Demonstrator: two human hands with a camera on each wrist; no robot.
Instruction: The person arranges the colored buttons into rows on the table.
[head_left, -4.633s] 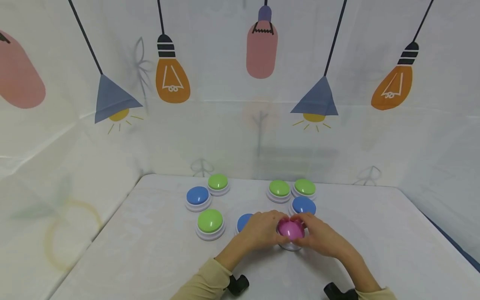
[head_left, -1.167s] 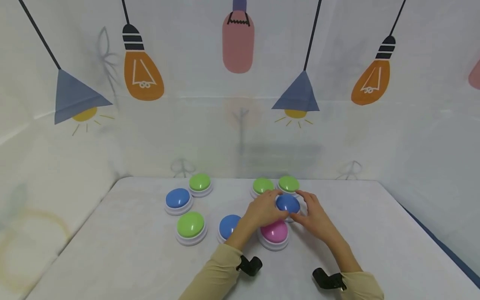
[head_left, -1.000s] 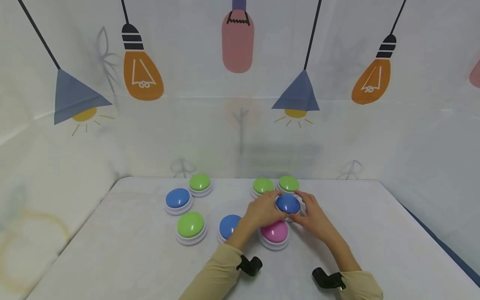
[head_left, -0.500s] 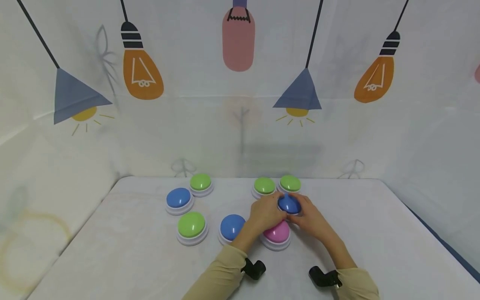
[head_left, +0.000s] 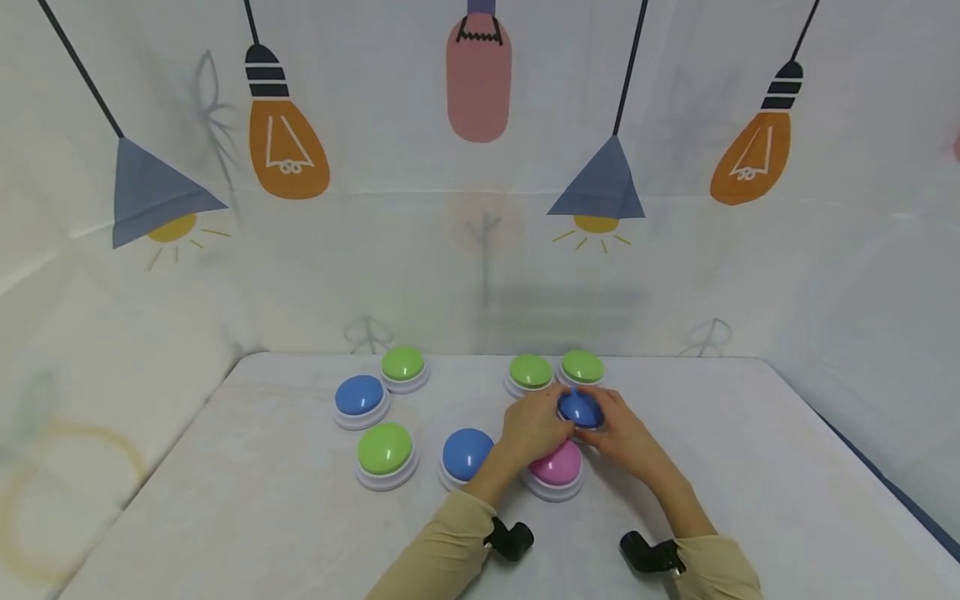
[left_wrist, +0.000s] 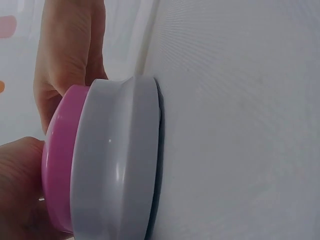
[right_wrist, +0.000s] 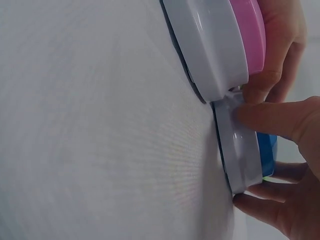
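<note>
A blue buzzer button point(head_left: 581, 410), a dome on a round white base, sits on the table between both hands. My left hand point(head_left: 534, 425) curls its fingers round its left side. My right hand point(head_left: 622, 433) grips the right side; in the right wrist view its thumb and fingers point(right_wrist: 275, 117) lie against the white base point(right_wrist: 239, 150). Right in front is a pink buzzer button point(head_left: 557, 467), partly behind the left hand. Seen from the left wrist, that pink buzzer point(left_wrist: 62, 160) hides the blue one.
Two green buzzers point(head_left: 531, 372) stand just behind the hands. Another blue buzzer point(head_left: 467, 454) is left of the pink one, partly covered by the left forearm. Farther left are two green buzzers point(head_left: 384, 450) and a blue one point(head_left: 359, 395). A printed cloth hangs behind the white table point(head_left: 247, 500).
Earlier both hands held the pink buzzer; they have moved back to the blue one behind it. Over the last second the fingers have closed in around it. The view has shifted slightly.
</note>
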